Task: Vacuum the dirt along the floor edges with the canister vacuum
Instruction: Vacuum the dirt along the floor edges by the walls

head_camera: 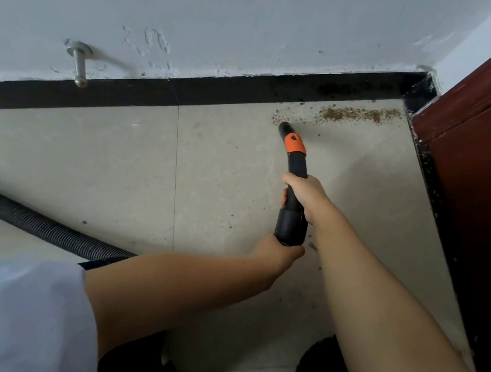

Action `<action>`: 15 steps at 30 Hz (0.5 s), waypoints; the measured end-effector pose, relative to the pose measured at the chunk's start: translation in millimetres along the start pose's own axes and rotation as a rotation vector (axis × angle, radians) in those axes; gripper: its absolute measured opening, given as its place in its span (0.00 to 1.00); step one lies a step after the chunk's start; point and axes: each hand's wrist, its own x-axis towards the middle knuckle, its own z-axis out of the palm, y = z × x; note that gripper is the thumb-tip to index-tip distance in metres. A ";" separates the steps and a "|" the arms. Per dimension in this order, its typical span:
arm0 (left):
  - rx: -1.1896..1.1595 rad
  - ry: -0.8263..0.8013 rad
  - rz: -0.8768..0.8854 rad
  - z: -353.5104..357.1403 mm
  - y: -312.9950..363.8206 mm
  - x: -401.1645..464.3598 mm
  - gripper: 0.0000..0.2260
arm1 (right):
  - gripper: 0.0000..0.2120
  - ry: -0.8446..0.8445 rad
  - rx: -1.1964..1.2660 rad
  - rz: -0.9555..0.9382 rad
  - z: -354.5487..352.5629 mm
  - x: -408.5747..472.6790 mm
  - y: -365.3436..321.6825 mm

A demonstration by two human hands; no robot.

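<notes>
A black vacuum wand (294,187) with an orange collar (294,144) points at the floor near the black baseboard (187,91). Its nozzle tip (283,128) sits at the left end of a strip of brown dirt (353,115) that runs along the baseboard toward the corner. My right hand (304,196) grips the wand's middle. My left hand (278,253) grips its lower end, where the hose joins. The ribbed black hose (42,226) trails away across the floor to the left. The canister itself is out of view.
A metal door stop (79,63) sticks out of the white wall above the baseboard at left. A dark red door or frame (478,154) closes off the right side, with specks of dirt along its base. The floor is pale tile.
</notes>
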 end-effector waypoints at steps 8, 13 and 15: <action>0.111 -0.128 0.025 24.7 24.9 11.2 0.10 | 0.04 0.185 0.208 0.065 -50.7 7.1 -4.9; 0.059 -0.089 0.029 27.4 38.2 16.5 0.09 | 0.06 0.177 0.203 0.040 -54.1 18.7 -18.8; 0.036 -0.072 0.027 21.6 36.0 17.3 0.06 | 0.05 0.132 0.168 0.044 -43.9 18.7 -21.6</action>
